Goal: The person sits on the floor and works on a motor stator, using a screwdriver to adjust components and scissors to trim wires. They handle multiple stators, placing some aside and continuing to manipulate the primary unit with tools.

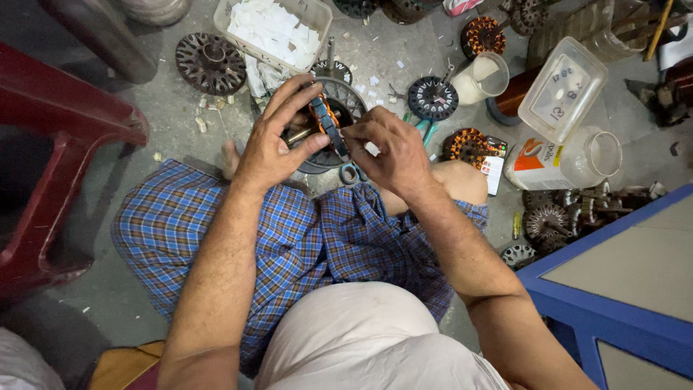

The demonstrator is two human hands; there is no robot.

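Head view: one wound motor stator (326,124), copper coils and dark core, held above the lap over a grey concrete floor (173,115); left hand (278,141) clasps its rim, right hand (386,152) pinches its near edge. Around it: a white tub of paper slips (274,29), a dark stator (433,97), a clear plastic jar (567,159), a red chair (50,144).

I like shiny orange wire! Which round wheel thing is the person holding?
The wound stator gripped between the left hand and right hand; the other copper-wound ones lie on the floor.
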